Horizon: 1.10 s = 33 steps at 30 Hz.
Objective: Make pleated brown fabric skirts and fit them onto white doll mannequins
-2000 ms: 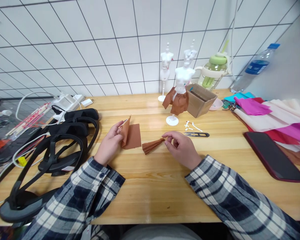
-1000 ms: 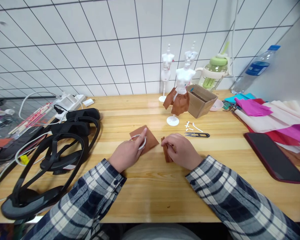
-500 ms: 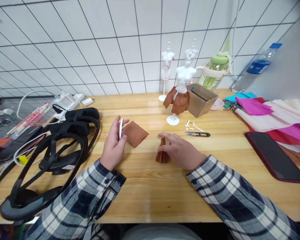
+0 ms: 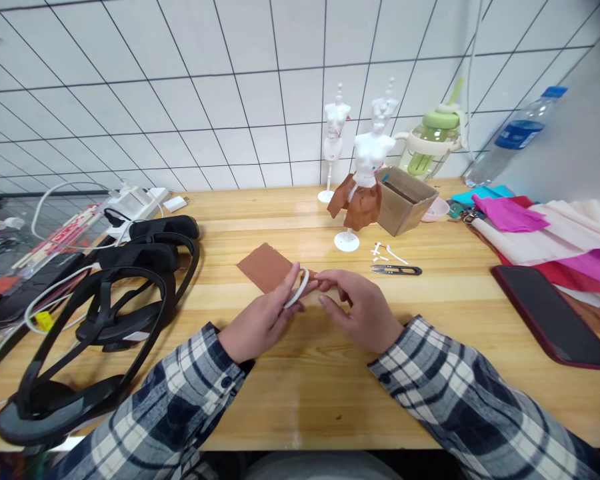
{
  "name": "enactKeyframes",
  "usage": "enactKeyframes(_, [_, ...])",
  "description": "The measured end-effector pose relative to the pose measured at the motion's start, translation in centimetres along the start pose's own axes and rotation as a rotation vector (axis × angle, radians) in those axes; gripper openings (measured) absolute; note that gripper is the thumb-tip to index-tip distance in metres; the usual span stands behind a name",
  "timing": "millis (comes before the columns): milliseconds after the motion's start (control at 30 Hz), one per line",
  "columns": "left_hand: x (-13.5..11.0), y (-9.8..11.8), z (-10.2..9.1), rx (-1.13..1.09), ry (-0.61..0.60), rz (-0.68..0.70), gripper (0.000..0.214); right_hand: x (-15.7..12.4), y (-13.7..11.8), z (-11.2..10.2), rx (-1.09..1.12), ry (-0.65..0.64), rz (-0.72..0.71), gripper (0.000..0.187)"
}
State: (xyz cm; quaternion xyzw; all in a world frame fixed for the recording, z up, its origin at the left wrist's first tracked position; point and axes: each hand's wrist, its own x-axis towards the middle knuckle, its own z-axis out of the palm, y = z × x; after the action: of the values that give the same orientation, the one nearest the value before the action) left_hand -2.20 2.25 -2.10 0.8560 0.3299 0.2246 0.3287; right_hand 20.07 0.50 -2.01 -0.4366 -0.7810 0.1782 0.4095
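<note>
A thin white ring, like a narrow roll of tape (image 4: pixel 297 289), is in my left hand (image 4: pixel 260 323), its thumb along the ring's side. My right hand (image 4: pixel 363 308) is curled, its fingertips meeting those of my left hand. Between the fingertips a small bit of brown cloth (image 4: pixel 309 274) shows; my hands hide most of it. A flat brown cloth piece (image 4: pixel 265 265) lies on the table just beyond my left hand. Thread snips (image 4: pixel 397 270) and small white scraps (image 4: pixel 380 252) lie beyond my right hand.
Two small white dress forms (image 4: pixel 373 157) stand at the back, the nearer with brown cloth around it. A cardboard box (image 4: pixel 405 207) and green-lidded cup (image 4: pixel 433 140) are beside them. Black headsets (image 4: pixel 165 293) lie left; a phone (image 4: pixel 550 313) and coloured fabrics (image 4: pixel 565 233) lie right.
My left hand has moved right with the white ring, and the two hands now meet. The pleated brown cloth under my right hand has left its spot on the table.
</note>
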Motion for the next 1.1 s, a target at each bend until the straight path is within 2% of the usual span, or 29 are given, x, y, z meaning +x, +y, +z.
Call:
enactKeyframes(167, [-0.1, 0.5, 0.8, 0.010, 0.006, 0.015, 0.076, 0.0, -1.5, 0.1, -0.045, 0.096, 0.001, 0.014])
enactKeyframes(333, [-0.2, 0.9, 1.0, -0.016, -0.071, -0.021, 0.076, -0.2, -1.0, 0.5, -0.059, -0.005, -0.114, 0.028])
enactKeyframes(433, [-0.1, 1.2, 0.6, -0.077, -0.006, -0.017, 0.073, -0.3, -0.3, 0.5, -0.027, -0.021, -0.159, 0.024])
enactKeyframes(500, [-0.1, 1.3, 0.1, -0.142, 0.038, -0.015, 0.060, -0.3, 0.0, 0.4, -0.005, 0.021, -0.136, 0.023])
enactKeyframes(567, [-0.1, 1.4, -0.3, -0.227, -0.003, -0.028, 0.038, -0.3, 0.2, 0.1, 0.017, 0.067, -0.102, 0.023])
enactKeyframes(633, [-0.3, 1.4, -0.6, -0.310, -0.080, -0.044, 0.035, -0.2, 0.1, 0.0, 0.049, 0.078, -0.088, 0.024])
enactKeyframes(700, [-0.3, 1.4, -0.5, -0.345, -0.106, -0.054, 0.036, -0.2, -0.1, 0.0, 0.083, 0.073, -0.075, 0.027])
enactKeyframes(833, [-0.3, 1.6, -0.1, -0.144, 0.001, -0.063, 0.025, -0.4, -1.0, 0.2, 0.189, 0.067, 0.072, 0.032])
enactKeyframes(933, [-0.2, 1.6, 0.0, 0.002, 0.041, -0.039, 0.027, -0.6, -1.3, 0.5, 0.292, -0.017, 0.194, 0.028])
enactKeyframes(1100, [-0.1, 1.4, 0.0, 0.193, 0.047, 0.034, 0.030, -0.7, -1.1, 1.1, 0.291, -0.052, 0.207, 0.019])
